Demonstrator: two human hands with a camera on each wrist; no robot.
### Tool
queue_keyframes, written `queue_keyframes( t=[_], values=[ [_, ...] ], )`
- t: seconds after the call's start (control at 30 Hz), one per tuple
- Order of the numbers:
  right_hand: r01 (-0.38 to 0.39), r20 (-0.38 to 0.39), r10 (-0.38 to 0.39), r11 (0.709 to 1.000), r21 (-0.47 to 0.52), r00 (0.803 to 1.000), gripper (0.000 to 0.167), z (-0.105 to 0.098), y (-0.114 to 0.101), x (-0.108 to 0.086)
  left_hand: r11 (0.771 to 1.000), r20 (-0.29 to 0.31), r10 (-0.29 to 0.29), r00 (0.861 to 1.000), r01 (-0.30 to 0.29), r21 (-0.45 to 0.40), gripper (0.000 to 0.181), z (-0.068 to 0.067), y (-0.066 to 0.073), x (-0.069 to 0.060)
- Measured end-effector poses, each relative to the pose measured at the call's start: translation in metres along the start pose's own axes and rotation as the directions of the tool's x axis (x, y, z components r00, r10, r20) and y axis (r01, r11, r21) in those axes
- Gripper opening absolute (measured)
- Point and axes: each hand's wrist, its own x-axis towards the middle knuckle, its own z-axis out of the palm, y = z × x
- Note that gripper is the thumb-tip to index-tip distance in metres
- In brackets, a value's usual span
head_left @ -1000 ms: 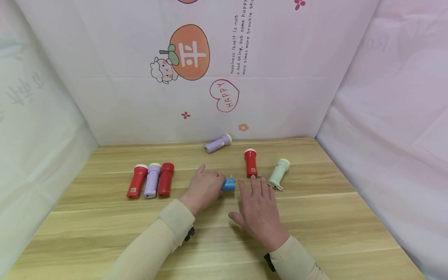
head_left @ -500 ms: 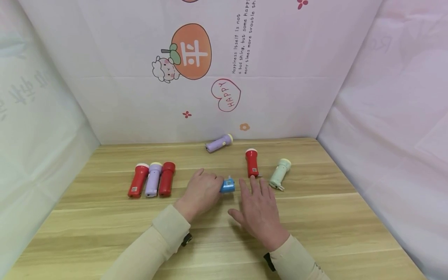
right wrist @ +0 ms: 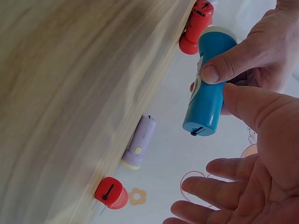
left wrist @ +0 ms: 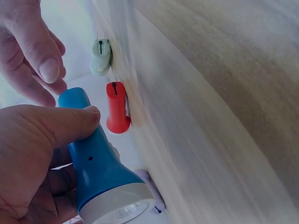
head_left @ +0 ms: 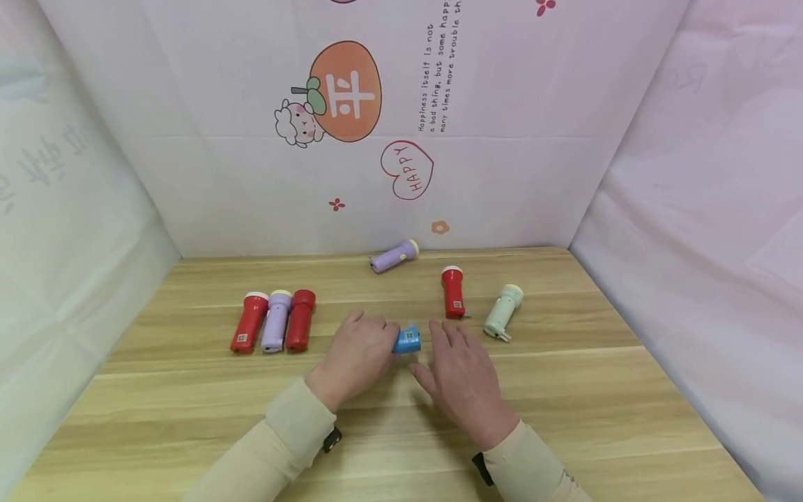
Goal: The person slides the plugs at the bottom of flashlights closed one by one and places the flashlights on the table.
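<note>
The person's left hand [head_left: 356, 354] is gripping a blue flashlight [head_left: 408, 340] by its body, holding it a little above the middle of the wooden table [head_left: 596, 418], thumb pressing along one side and fingers curling round the other. Its tail end is pointing across toward the right hand [head_left: 465, 382], which is resting open in the air just beside it, fingers loosely extended and thumb standing apart; whether that thumb is touching the flashlight I can't tell. From the left wrist the pale rim and clear lens are showing at the near end.

Over on the left, three more are lying side by side: a red flashlight with a white rim [head_left: 249, 323], a lilac flashlight with a cream rim [head_left: 276, 322] and an all-red flashlight [head_left: 301, 321]. Beyond the hands, a slanting lilac flashlight [head_left: 394, 256] is lying near the printed backdrop [head_left: 514, 139]. Past the right hand, another red flashlight [head_left: 453, 293] and a pale green flashlight [head_left: 503, 312] are lying near each other, and the green one's prongs are sticking out.
</note>
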Motion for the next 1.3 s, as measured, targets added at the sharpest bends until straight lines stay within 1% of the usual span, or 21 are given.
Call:
queue_keyframes(
  t=[0.23, 0.3, 0.43, 0.53, 0.67, 0.9, 1.2, 1.3],
  values=[
    [-0.027, 0.018, 0.026, 0.998, 0.052, 1.000, 0.070, -0.002, -0.002, -0.001, 1.000, 0.034, -0.004, 0.999, 0.004, -0.010, 0.033, -0.005, 0.003, -0.004],
    [-0.027, 0.017, 0.026, 0.998, 0.053, 1.000, 0.068, -0.002, -0.003, -0.001, 1.000, 0.036, -0.002, 0.999, 0.002, -0.011, 0.033, -0.007, 0.004, -0.005],
    [-0.021, 0.012, 0.020, 0.999, 0.047, 1.000, 0.064, -0.002, -0.004, 0.000, 1.000, 0.019, 0.012, 1.000, -0.012, -0.001, 0.032, -0.008, 0.006, -0.007],
    [-0.028, 0.025, 0.027, 0.998, 0.055, 0.999, 0.062, -0.002, -0.005, 0.000, 1.000, 0.016, 0.013, 1.000, -0.013, -0.002, 0.032, -0.010, 0.006, -0.008],
    [-0.043, 0.051, 0.040, 0.997, 0.059, 0.998, 0.058, -0.003, -0.006, 0.001, 1.000, 0.029, 0.006, 1.000, -0.006, -0.009, 0.033, -0.011, 0.007, -0.009],
    [-0.045, 0.060, 0.041, 0.997, 0.066, 0.997, 0.055, -0.003, -0.008, 0.002, 1.000, 0.059, -0.006, 0.998, 0.007, -0.021, 0.035, -0.014, 0.008, -0.011],
    [-0.033, 0.057, 0.028, 0.997, 0.075, 0.998, 0.045, -0.001, -0.009, 0.004, 1.000, 0.042, -0.002, 0.999, 0.003, -0.021, 0.032, -0.016, 0.007, -0.012],
    [-0.027, 0.052, 0.023, 0.997, 0.072, 0.998, 0.044, -0.001, -0.009, 0.005, 1.000, 0.028, 0.005, 1.000, -0.004, -0.013, 0.032, -0.016, 0.007, -0.013]
  ],
)
